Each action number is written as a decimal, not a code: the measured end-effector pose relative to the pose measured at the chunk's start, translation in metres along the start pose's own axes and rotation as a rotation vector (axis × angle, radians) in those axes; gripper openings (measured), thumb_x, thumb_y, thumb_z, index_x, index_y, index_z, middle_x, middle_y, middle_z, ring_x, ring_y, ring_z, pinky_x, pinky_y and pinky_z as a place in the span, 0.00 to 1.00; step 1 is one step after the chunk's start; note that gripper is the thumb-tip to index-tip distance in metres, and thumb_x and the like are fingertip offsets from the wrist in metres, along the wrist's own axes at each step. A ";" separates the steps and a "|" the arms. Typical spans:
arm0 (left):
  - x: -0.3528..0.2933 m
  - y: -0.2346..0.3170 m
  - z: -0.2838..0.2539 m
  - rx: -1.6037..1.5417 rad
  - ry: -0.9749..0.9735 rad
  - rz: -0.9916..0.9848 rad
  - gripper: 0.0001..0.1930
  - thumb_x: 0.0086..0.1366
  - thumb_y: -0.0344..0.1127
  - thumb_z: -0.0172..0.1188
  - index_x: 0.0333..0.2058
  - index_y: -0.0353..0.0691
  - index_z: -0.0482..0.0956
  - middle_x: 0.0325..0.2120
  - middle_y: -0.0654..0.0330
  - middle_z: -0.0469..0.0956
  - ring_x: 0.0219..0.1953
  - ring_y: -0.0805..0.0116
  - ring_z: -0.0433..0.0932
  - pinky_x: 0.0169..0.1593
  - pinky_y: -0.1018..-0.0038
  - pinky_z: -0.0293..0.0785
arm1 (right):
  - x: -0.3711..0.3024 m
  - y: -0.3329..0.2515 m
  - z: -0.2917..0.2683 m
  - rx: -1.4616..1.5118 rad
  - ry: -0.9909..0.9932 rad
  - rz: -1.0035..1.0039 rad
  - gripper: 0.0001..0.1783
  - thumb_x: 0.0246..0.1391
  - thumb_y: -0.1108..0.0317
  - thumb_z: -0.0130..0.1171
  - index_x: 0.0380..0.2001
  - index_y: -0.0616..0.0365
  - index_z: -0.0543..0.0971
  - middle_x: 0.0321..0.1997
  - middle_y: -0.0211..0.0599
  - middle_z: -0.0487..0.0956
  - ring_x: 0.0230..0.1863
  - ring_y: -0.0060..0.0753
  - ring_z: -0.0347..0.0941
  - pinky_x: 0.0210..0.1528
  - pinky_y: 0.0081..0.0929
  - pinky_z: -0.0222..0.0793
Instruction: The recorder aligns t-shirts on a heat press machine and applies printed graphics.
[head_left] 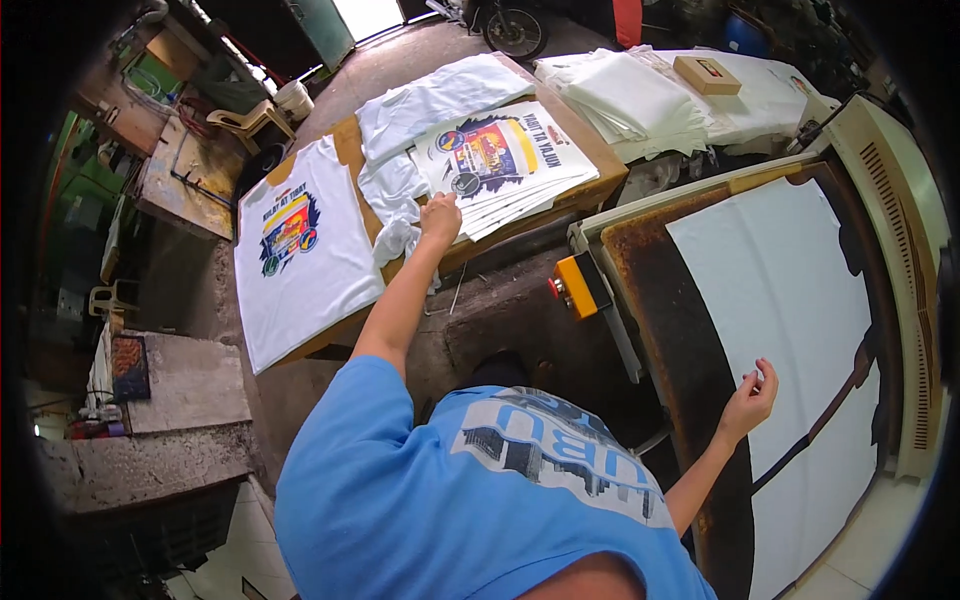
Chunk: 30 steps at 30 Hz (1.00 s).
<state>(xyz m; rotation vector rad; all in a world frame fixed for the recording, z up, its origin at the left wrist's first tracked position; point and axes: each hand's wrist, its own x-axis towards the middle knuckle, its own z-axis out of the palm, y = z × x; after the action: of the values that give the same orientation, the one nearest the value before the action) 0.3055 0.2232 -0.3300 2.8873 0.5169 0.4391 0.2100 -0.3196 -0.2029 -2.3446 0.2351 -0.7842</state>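
My left hand (440, 218) reaches forward to a wooden table, its fingers pinched at the near left corner of a printed sheet (545, 150). This sheet tops a fanned stack of white sheets with a colourful print. Beside the hand lies crumpled white cloth (396, 240). Further left, a white T-shirt (335, 300) with a similar print is spread flat. My right hand (750, 400), fingers loosely apart and holding nothing, hovers over or rests on white fabric (790, 270) laid across the dark bed of a press-like machine (650, 270); contact cannot be made out.
A yellow control box (580, 287) with a red button juts from the machine's left side. Folded white cloth (440, 95) lies at the table's back. Beyond are a white cloth pile (630, 100), a cardboard box (707, 75), a plastic chair (250, 122) and a motorcycle wheel (515, 32).
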 end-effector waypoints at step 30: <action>0.124 0.218 -0.181 -1.675 -0.711 0.464 0.09 0.58 0.30 0.49 0.34 0.31 0.73 0.41 0.59 0.74 0.35 0.81 0.69 0.41 0.84 0.64 | -0.020 -0.158 0.195 1.035 -0.868 1.063 0.35 0.53 0.38 0.40 0.49 0.59 0.65 0.46 0.42 0.71 0.41 0.35 0.71 0.40 0.34 0.70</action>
<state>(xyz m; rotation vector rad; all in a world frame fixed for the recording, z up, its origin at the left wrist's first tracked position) 0.4268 0.0883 -0.0800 1.2764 -0.4852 -0.1441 0.3038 -0.0883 -0.2321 -1.0934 0.4665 0.5531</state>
